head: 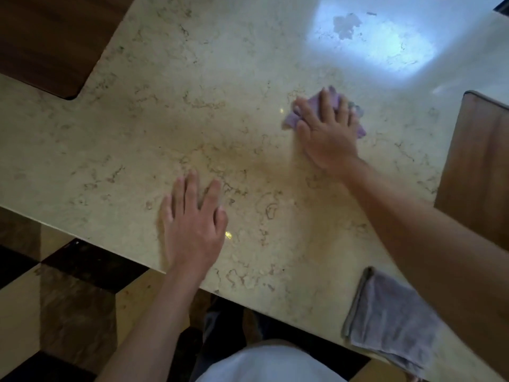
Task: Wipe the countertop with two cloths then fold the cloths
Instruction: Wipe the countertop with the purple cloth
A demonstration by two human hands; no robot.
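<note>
A beige marble countertop (214, 111) fills most of the view. My right hand (327, 130) presses flat on a crumpled purple cloth (332, 99) at the centre right of the counter; the cloth pokes out beyond my fingertips and at both sides. My left hand (192, 221) lies flat on the bare stone near the front edge, fingers spread, holding nothing. A second cloth, grey-purple and folded (385, 321), rests at the front right edge, partly under my right forearm.
A brown wooden board or chair back (479, 166) stands at the right edge. Dark wood (46, 37) shows in a cut-out at the far left. A bright light patch with a wet smear (347, 26) lies at the back right. Chequered floor (68, 293) below.
</note>
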